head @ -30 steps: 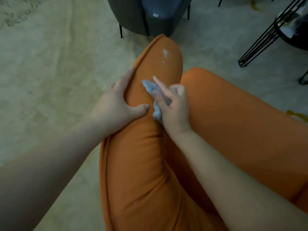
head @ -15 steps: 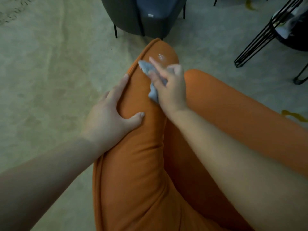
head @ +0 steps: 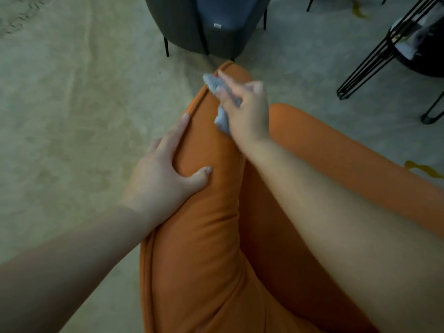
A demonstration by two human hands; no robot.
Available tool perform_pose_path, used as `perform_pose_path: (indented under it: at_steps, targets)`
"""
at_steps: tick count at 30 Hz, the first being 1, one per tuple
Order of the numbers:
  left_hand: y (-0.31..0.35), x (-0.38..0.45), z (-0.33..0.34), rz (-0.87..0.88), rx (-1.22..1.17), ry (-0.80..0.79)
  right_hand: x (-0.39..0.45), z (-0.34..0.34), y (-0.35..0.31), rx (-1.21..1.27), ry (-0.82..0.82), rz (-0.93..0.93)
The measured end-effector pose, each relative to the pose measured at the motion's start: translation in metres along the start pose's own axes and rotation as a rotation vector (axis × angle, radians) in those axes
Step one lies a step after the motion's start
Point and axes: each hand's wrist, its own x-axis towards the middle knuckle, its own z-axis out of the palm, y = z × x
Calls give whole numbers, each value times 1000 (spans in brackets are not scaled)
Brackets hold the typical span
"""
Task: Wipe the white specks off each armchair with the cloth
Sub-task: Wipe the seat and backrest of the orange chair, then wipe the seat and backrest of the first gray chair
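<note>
Since before, the right hand (head: 245, 111) has slid the cloth (head: 222, 117) up-frame over the armchair (head: 206, 212) tip; soft, limp, bunched in closed fingers. Left hand (head: 163, 179) lies spread open, bracing.

Orange armchair (head: 206, 248) and grey armchair (head: 192, 22) stand on carpet (head: 72, 116).

Armchair (head: 211, 236): plain burnt orange upholstery, no pattern. Cloth (head: 222, 118): pale grey-blue. Second armchair (head: 192, 22): dark grey shell, blue-grey seat, black legs; floor (head: 72, 116): mottled beige-green.
</note>
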Motion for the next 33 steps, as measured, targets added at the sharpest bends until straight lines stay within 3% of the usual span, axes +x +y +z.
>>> perform_pose_path:
  at_steps: [5, 10, 15, 23, 27, 33]
  targets:
    - [11, -9, -9, 3, -63, 27, 48, 1, 8, 100, 10, 155]
    - [28, -18, -22, -45, -55, -17, -47, -10, -4, 3, -77, 81]
    - [33, -15, -25, -87, -55, -76, -146, -32, -19, 105, -134, 298]
    - [48, -21, -36, -135, -30, -188, -188, -69, -39, -25, -352, 420]
    - [46, -23, -56, -127, 55, -338, -184, -85, -51, -69, -158, 485]
    - [33, -21, -115, 72, 257, -475, -162, -81, -98, -24, 96, 574]
